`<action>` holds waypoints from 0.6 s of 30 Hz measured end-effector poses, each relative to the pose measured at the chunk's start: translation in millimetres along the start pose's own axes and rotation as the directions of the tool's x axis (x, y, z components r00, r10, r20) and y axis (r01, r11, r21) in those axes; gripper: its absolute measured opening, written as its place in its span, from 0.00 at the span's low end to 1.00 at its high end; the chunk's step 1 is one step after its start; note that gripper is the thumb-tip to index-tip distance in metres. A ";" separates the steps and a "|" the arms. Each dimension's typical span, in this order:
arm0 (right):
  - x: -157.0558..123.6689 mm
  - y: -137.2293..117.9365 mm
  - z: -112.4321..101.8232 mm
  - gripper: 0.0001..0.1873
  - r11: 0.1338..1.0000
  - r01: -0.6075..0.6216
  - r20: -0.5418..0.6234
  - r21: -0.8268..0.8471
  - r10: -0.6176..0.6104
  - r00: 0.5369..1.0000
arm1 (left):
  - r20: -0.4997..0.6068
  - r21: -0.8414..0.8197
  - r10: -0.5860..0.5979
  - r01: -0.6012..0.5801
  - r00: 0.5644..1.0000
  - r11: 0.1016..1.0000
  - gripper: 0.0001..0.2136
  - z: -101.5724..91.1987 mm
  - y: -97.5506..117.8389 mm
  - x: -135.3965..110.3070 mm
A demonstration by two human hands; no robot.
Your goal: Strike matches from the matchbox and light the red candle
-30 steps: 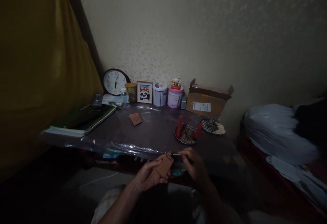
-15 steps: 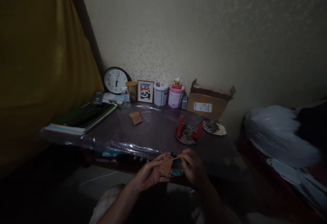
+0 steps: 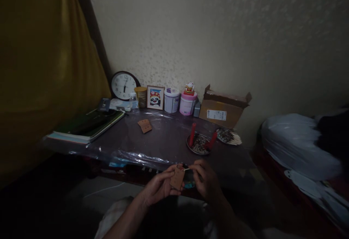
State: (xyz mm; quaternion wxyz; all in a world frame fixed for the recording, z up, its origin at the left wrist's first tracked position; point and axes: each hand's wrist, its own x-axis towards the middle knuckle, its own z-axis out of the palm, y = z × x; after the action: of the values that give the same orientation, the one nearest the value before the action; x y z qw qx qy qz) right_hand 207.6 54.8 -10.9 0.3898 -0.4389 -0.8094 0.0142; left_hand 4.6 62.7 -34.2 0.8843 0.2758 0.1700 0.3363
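My left hand [image 3: 159,186] grips a small tan card [image 3: 177,178] upright between its thumb and fingers, low in the view. My right hand [image 3: 205,180] pinches a thin, dark, pin-like item [image 3: 185,167] at the card's top edge; its exact kind is too small to tell. Both hands are held together just off the near edge of a dark desk [image 3: 163,137] covered in clear plastic. A similar tan card piece [image 3: 144,126] lies flat on the desk, out of reach of both hands.
Two red candles [image 3: 192,135] stand on a round metal dish [image 3: 199,145] with dark seeds. Beyond it are a plate of matchsticks [image 3: 228,136], a cardboard box [image 3: 222,110], jars, a wall clock [image 3: 124,86] and a stack of books [image 3: 87,127]. A bed with white bags [image 3: 297,146] lies right.
My hands have drawn slightly closer, and the card has turned more upright in my left hand. The thin item stays at the card's top edge.
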 end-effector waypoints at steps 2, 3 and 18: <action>-0.6 0.1 -0.6 0.12 1.000 0.004 -0.004 -0.007 -0.004 1.000 | -0.002 0.006 -0.001 0.001 1.000 1.000 0.19 -1.1 -0.4 0.3; -0.6 -0.3 -0.5 0.12 1.000 0.004 -0.005 -0.012 -0.004 1.000 | -0.004 0.011 -0.001 0.001 1.000 1.000 0.19 -1.8 -0.6 0.6; -0.2 -3.7 2.4 0.14 0.999 0.015 0.024 -0.045 -0.014 1.000 | -0.023 0.039 0.013 -0.012 1.000 0.999 0.19 -5.3 -2.3 1.9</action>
State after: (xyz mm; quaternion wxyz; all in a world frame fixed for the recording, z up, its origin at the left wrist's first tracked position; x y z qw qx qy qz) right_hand 203.6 53.2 -11.3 0.3704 -0.4415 -0.8172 -0.0016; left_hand 4.6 64.5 -40.0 0.8747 0.2898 0.1851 0.3415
